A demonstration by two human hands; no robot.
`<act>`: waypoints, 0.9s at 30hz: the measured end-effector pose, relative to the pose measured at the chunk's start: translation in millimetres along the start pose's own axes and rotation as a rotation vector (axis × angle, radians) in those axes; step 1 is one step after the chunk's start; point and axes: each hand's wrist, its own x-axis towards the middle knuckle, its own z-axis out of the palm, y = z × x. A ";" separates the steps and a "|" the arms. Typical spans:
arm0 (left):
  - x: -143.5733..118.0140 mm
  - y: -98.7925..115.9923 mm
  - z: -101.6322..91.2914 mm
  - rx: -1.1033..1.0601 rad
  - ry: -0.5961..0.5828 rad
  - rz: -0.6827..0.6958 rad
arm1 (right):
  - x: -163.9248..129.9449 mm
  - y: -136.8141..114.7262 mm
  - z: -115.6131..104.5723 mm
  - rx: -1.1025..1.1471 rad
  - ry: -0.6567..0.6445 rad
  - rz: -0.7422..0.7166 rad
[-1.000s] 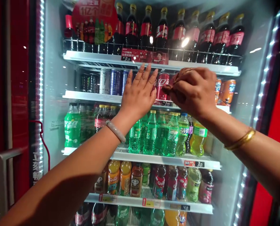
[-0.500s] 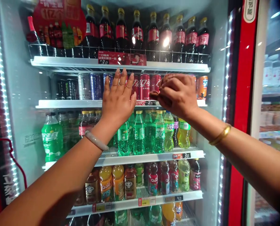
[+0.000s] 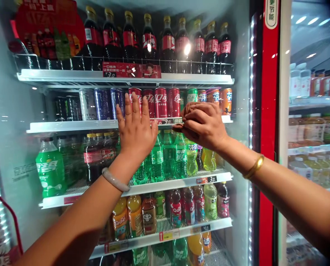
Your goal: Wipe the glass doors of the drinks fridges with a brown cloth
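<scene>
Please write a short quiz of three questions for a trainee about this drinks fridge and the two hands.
1. True or false: the left hand lies flat with fingers spread.
2. Which drinks stand on the top white shelf? A) dark cola bottles with yellow caps B) green bottles
3. Fill in: the right hand is closed in a fist at the ___ shelf from the top.

Key: 1 true; 2 A; 3 second.

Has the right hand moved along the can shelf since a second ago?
Yes. The right hand has dropped from covering the red cans to the shelf edge beneath them.
</scene>
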 end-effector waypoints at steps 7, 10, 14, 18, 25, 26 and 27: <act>-21.5 17.1 7.9 -0.009 -0.045 0.039 | 4.5 33.1 3.9 -0.120 0.130 0.273; -29.4 19.3 9.4 0.013 -0.056 0.038 | 6.1 9.3 7.3 -0.108 0.141 0.266; -45.3 21.4 12.2 0.020 -0.068 0.064 | -36.9 14.6 -13.4 0.002 0.029 0.002; -59.4 28.3 16.4 -0.012 -0.058 0.045 | -55.3 61.1 -26.1 -0.024 0.076 0.026; -66.4 31.7 21.8 0.009 -0.038 0.063 | -19.4 20.0 -1.1 -0.075 0.158 0.219; -68.5 31.6 22.5 0.017 -0.035 0.075 | -27.1 10.8 -3.4 -0.036 0.135 0.165; -71.3 31.6 23.3 0.024 -0.036 0.092 | -38.7 5.8 -7.9 0.000 0.117 0.101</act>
